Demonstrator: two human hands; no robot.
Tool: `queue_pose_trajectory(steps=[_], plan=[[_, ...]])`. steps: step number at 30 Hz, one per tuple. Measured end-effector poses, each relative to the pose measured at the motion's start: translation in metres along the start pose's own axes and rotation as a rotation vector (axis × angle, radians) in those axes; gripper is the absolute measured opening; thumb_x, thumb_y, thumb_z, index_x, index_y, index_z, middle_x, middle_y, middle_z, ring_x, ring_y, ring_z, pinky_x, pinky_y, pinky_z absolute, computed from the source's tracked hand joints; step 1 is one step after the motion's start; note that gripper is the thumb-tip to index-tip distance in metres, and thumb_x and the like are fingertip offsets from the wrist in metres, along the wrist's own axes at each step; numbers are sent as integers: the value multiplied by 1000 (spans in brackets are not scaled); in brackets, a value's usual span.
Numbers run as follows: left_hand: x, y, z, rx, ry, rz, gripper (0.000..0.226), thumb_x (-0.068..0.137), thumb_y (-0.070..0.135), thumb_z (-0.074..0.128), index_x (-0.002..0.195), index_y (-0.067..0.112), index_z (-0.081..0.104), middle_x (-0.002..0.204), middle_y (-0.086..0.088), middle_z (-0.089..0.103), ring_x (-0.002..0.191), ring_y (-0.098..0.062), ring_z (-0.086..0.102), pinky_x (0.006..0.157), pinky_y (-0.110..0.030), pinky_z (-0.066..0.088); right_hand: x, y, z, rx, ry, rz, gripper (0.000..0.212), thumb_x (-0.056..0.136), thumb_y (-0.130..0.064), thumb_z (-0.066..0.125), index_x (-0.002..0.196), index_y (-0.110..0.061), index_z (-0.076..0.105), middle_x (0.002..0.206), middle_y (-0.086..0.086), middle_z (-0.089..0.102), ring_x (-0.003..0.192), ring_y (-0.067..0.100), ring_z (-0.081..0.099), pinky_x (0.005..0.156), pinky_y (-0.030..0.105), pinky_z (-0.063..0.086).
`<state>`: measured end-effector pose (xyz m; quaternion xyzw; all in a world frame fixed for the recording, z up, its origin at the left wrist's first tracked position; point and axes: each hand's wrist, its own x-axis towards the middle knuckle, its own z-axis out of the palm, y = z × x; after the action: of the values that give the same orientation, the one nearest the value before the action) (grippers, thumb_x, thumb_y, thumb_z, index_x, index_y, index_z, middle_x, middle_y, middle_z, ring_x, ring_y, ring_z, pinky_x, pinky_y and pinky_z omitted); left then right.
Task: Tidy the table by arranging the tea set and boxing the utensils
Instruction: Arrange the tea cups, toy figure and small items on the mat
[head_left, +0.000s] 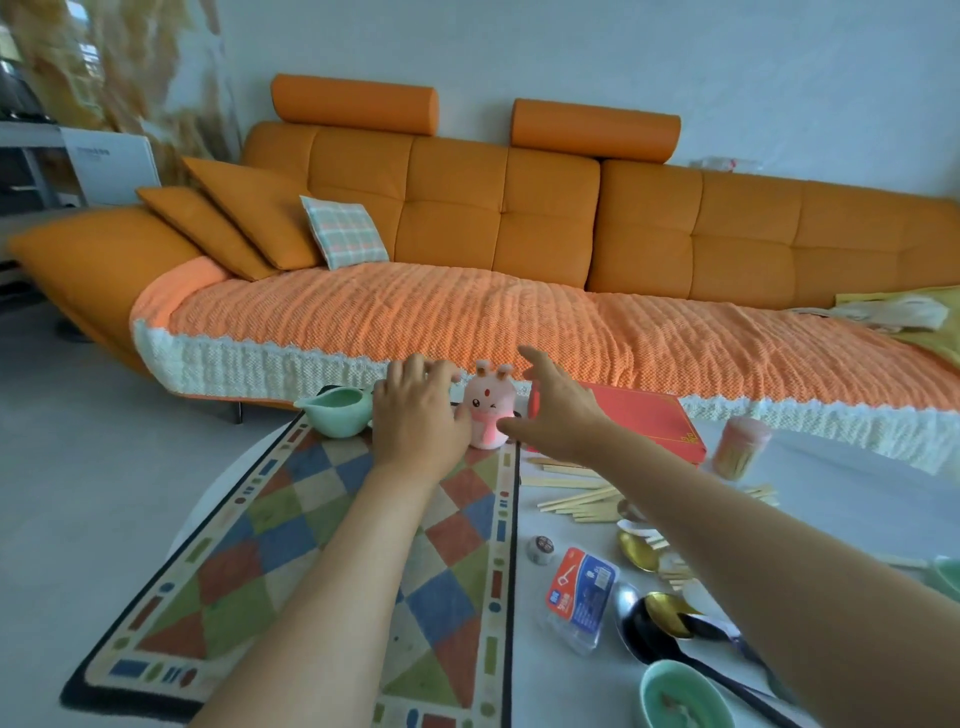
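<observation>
A pink bunny-shaped figure stands at the far end of the checkered mat. My left hand hovers just left of it, fingers spread, thumb close to its side. On the figure's right, my right hand is open with the palm turned toward it. Neither hand grips anything. A pale green tea pitcher sits left of my left hand. The red box lies behind my right hand. Wooden chopsticks and several spoons are scattered on the white table to the right.
A toothpick jar stands right of the red box. A green cup sits at the near right edge, a blue-and-orange packet and a small round piece beside the mat. An orange sofa runs behind the table.
</observation>
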<state>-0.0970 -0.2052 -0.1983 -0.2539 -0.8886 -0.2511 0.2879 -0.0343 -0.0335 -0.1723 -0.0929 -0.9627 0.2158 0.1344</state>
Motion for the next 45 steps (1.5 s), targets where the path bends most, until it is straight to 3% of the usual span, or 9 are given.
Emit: queue_pose_trajectory(steps=[4, 9, 14, 18, 21, 24, 34, 37, 45], plan=[[3, 56, -2, -202, -24, 86, 15, 87, 21, 62, 102, 19, 59, 104, 1, 56, 99, -22, 49, 83, -36, 41, -32, 33, -32, 17, 87, 0, 63, 82, -25, 61, 142, -26, 42, 134, 1, 52, 116, 18, 53, 99, 46, 45], [-8, 128, 14, -485, -297, 82, 23, 93, 23, 57, 115, 24, 56, 110, 8, 55, 95, -9, 54, 83, -32, 49, -64, 101, -70, -53, 265, 179, 45, 83, -23, 58, 126, -35, 57, 123, -6, 56, 101, 16, 58, 79, 33, 50], [-14, 185, 37, -495, -522, 109, 37, 94, 28, 56, 131, 26, 49, 121, 8, 55, 101, -12, 56, 85, -32, 48, -78, 165, -95, -153, 305, 355, 50, 83, -18, 56, 130, -34, 55, 136, 5, 50, 118, 28, 51, 101, 44, 41], [-19, 214, 54, -480, -608, 118, 47, 95, 30, 55, 140, 26, 42, 137, 7, 48, 117, -15, 51, 96, -34, 45, -77, 190, -100, -185, 190, 399, 55, 92, -28, 47, 145, -32, 36, 147, 8, 36, 123, 34, 48, 105, 48, 35], [-21, 225, 64, -473, -639, 115, 48, 95, 29, 55, 142, 26, 41, 141, 6, 46, 122, -15, 48, 101, -37, 43, -77, 204, -97, -135, 131, 393, 43, 98, -34, 39, 141, -30, 40, 142, 9, 41, 114, 31, 53, 102, 51, 38], [-22, 229, 69, -499, -631, 87, 49, 95, 29, 55, 141, 26, 41, 140, 6, 46, 123, -15, 48, 102, -38, 43, -79, 207, -99, -61, 129, 384, 38, 93, -25, 49, 131, -30, 47, 122, 7, 51, 94, 26, 55, 94, 47, 45], [-14, 218, 46, -774, -549, 65, 68, 86, 30, 71, 146, 30, 37, 137, 13, 47, 122, -6, 49, 96, -28, 45, -88, 142, -120, 269, 193, 180, 44, 80, -36, 69, 121, -30, 53, 99, -9, 62, 83, 7, 61, 62, 22, 45], [-15, 199, 32, -782, -471, 55, 62, 85, 17, 73, 139, 30, 45, 125, 12, 56, 111, -5, 57, 84, -17, 47, -85, 116, -111, 336, 197, 133, 48, 73, -36, 77, 117, -31, 58, 100, -11, 63, 83, 7, 62, 62, 19, 44], [-36, 99, -2, -714, -316, -94, 61, 80, 15, 77, 134, 31, 51, 120, 9, 62, 103, -6, 63, 87, -30, 55, -75, 37, -53, 526, 11, 73, 48, 76, -39, 82, 117, -26, 62, 100, -9, 67, 92, 13, 65, 77, 28, 52]])
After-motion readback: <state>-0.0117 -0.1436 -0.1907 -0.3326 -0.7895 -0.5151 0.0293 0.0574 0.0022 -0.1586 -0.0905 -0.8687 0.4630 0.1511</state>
